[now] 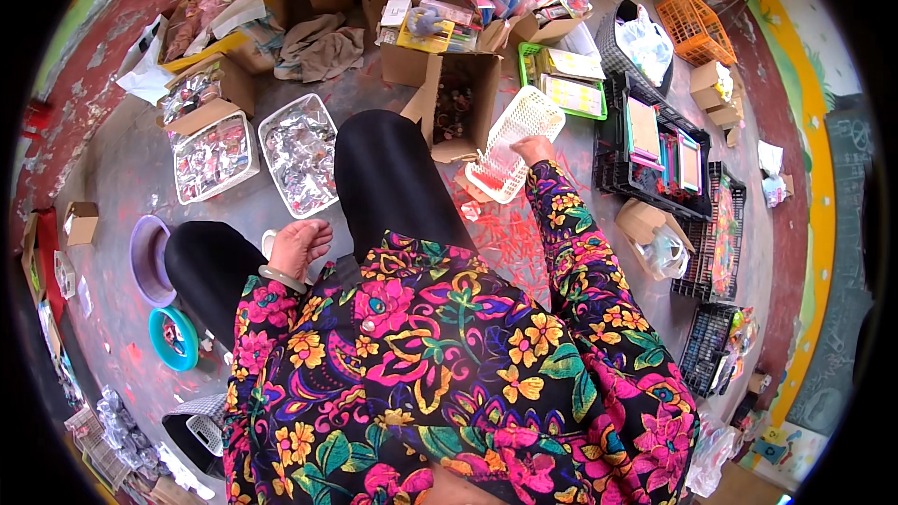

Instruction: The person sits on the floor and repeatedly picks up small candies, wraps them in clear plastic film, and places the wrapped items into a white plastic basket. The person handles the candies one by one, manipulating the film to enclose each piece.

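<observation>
My right hand [534,150] is closed on the right rim of a white plastic basket [532,113], which stands tilted. Reddish scraps show through the basket's lower end. Between my knees, my left hand [296,249] has its fingers bent and pressed together. Its palm is turned away, so anything inside is hidden. A bangle circles that wrist. Left of my raised knee, a white basket [331,108] holds many small silvery packets. Beside it, a second white basket [251,136] has mixed small packaged items. An open cardboard box [423,105] with small dark items stands just beyond my knee.
Black crates [613,189] with boards and frames line the right side, near an orange crate [694,26]. A green tray [600,112] holds yellow packs. Purple [140,262] and teal basins [155,337] lie left. Red scraps litter the floor. A brown cloth [320,45] lies beyond the baskets.
</observation>
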Tool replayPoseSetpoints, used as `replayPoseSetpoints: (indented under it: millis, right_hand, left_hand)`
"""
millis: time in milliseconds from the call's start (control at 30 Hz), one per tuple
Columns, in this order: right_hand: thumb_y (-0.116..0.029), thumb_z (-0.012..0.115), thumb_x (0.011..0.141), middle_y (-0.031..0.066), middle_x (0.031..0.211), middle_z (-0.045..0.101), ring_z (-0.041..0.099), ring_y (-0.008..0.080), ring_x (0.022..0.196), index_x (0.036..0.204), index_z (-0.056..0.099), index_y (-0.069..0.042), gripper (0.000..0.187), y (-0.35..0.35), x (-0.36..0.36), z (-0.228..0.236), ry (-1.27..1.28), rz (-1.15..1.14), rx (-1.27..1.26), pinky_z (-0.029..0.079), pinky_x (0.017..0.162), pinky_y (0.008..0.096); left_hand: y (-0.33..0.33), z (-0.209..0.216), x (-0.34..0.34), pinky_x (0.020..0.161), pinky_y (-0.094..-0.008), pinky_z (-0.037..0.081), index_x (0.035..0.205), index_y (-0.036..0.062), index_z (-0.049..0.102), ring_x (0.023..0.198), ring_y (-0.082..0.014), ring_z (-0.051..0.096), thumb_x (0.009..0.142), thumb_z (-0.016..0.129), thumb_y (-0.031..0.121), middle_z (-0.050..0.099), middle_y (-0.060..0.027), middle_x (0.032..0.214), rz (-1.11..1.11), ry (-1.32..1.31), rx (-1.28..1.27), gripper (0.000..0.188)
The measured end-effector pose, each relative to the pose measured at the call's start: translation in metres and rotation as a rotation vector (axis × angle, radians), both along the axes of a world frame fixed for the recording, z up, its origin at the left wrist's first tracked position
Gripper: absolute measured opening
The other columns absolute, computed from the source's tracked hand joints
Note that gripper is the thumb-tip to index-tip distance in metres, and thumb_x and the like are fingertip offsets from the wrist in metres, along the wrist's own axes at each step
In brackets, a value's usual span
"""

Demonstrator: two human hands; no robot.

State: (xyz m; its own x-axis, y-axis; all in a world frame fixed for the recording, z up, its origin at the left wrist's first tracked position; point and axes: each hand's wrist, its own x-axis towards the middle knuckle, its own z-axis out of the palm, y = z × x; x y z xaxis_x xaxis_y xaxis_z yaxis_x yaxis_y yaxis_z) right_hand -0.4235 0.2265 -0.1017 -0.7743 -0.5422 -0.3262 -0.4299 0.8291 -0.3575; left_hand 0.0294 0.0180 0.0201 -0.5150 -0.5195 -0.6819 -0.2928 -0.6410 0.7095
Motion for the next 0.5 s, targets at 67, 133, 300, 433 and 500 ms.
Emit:
replayPoseSetpoints:
  millis: [67, 133, 300, 433, 500]
  right_hand:
    - [-0.041, 0.061, 0.072, 0.0094, 0.081, 0.066, 0.062, 0.0259, 0.08, 0.079, 0.07, -0.012, 0.031, 0.003, -0.003, 0.001, -0.045, -0.114, -0.026, 0.047, 0.076, 0.0331]
    - [-0.043, 0.062, 0.071, 0.0087, 0.08, 0.066, 0.062, 0.0259, 0.079, 0.078, 0.07, -0.012, 0.033, 0.007, -0.004, 0.004, -0.091, -0.186, -0.068, 0.047, 0.074, 0.0337]
    - [-0.022, 0.063, 0.079, 0.0012, 0.076, 0.062, 0.058, 0.0116, 0.065, 0.09, 0.062, -0.005, 0.02, 0.016, -0.012, -0.004, -0.538, -0.494, -0.499, 0.044, 0.056, 0.0256]
    - [-0.011, 0.058, 0.083, 0.0053, 0.079, 0.062, 0.06, 0.0132, 0.067, 0.097, 0.056, -0.004, 0.016, 0.007, 0.015, 0.062, -0.71, -0.581, -0.909, 0.045, 0.056, 0.0238]
    - [-0.01, 0.058, 0.083, 0.0065, 0.08, 0.063, 0.061, 0.0143, 0.067, 0.096, 0.056, -0.004, 0.015, 0.003, 0.034, 0.106, -0.826, -0.474, -1.052, 0.047, 0.058, 0.0242]
  left_hand:
    - [0.0, -0.002, 0.0, 0.063, -0.0214, 0.051, 0.095, -0.0008, 0.058, 0.076, -0.014, 0.062, 0.088, 0.051, 0.017, 0.063, -0.0083, 0.086, -0.006, 0.001, 0.002, 0.02]
    - [-0.001, -0.002, 0.0, 0.063, -0.0213, 0.051, 0.095, -0.0008, 0.058, 0.076, -0.0141, 0.062, 0.088, 0.051, 0.017, 0.063, -0.0084, 0.086, -0.007, 0.0, 0.001, 0.02]
    - [-0.001, -0.004, 0.0, 0.063, -0.0214, 0.051, 0.095, -0.0008, 0.058, 0.076, -0.0142, 0.062, 0.088, 0.051, 0.017, 0.063, -0.0085, 0.086, -0.004, -0.003, 0.001, 0.02]
    - [-0.001, -0.001, 0.001, 0.065, -0.0228, 0.051, 0.095, 0.0, 0.058, 0.075, -0.0129, 0.061, 0.088, 0.051, 0.017, 0.062, -0.0074, 0.087, 0.007, 0.015, -0.01, 0.02]
    - [0.0, 0.003, -0.001, 0.065, -0.023, 0.051, 0.096, -0.0002, 0.058, 0.076, -0.0127, 0.061, 0.088, 0.052, 0.018, 0.062, -0.0076, 0.087, 0.02, 0.04, -0.018, 0.02]
